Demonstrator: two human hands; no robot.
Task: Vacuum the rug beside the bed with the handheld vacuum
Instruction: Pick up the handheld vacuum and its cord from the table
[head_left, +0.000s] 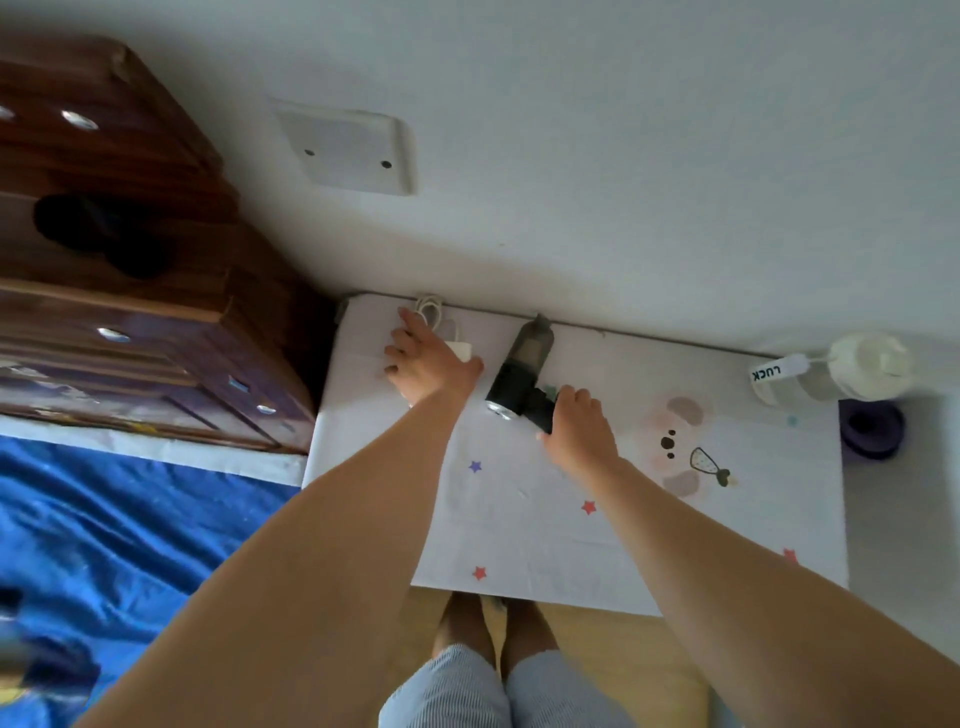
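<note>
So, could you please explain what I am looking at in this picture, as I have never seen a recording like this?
There is no machine here: a person wears one camera on the head, so the single picture looks down along their own bare arms. The right hand grips a black handheld vacuum, its nozzle pointing at the wall. The left hand rests open on the white rug with stars, next to a white charger and its cable. The blue bed and a wooden cabinet lie to the left.
</note>
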